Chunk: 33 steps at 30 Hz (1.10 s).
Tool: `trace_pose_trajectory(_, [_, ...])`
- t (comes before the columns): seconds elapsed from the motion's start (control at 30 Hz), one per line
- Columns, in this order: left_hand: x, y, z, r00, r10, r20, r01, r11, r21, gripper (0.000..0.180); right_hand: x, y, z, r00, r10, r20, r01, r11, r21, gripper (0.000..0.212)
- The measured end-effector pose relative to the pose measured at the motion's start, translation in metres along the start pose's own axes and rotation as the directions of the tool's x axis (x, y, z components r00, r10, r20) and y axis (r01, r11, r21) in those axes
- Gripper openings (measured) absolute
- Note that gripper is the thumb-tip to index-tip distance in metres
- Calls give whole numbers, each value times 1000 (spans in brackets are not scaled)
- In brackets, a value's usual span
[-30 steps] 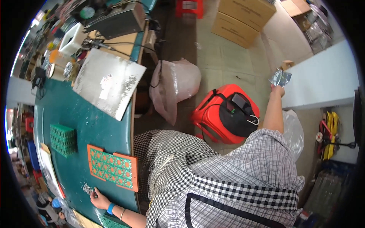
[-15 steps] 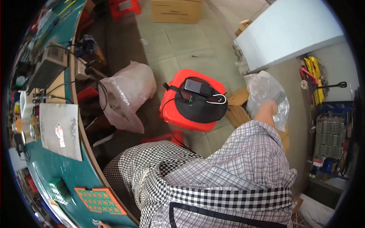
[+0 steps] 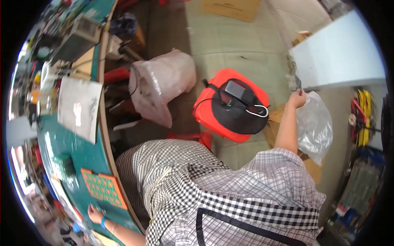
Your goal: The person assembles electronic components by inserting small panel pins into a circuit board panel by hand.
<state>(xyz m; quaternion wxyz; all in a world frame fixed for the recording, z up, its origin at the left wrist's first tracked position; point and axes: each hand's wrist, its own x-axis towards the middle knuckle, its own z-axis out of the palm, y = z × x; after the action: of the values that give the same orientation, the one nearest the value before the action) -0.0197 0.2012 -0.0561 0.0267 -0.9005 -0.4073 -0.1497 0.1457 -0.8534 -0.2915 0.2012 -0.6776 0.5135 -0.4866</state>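
My right hand (image 3: 297,99) is out at the right, fingers pinched on a small, thin, dark grey piece (image 3: 298,84) whose kind I cannot make out. Just below that hand a clear plastic bag (image 3: 315,129) rests on a brown cardboard box (image 3: 314,171). On the green bench at the lower left, my left hand (image 3: 95,214), with a blue band at the wrist, has its fingers bent together. What they hold, if anything, is too small to name. Close beside it lies an orange-framed panel of green circuit boards (image 3: 104,188).
A red stool (image 3: 223,76) in front of me carries a black round cushion (image 3: 221,119) with a grey power bank (image 3: 239,91). A pinkish plastic bag (image 3: 172,74) stands by the bench (image 3: 78,151). A white block-like surface (image 3: 336,53) juts out at the right.
My right hand has lifted off the clear bag and moved away from me with the grey piece. My left hand has come further into view on the bench. The whole view has shifted.
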Motion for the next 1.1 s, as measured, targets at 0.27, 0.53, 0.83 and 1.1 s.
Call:
trace_pose_trajectory(0.27, [-19,5,-24,990,-141,0,140,986,-88,34,-43,125,-44,597,802,20,-787,590,-181,22])
trace_pose_trajectory(0.53, [0,-14,-13,988,-137,75,137,991,1,36,-30,233,-169,763,634,124,-459,666,-588,30])
trace_pose_trajectory(0.83, [12,15,-6,992,-70,109,77,995,-62,34,111,292,-343,880,475,-10,-249,444,-861,25])
trace_pose_trajectory(1.1, [-31,-26,13,934,-290,207,353,676,-647,25,227,225,-193,943,186,276,191,374,-908,21])
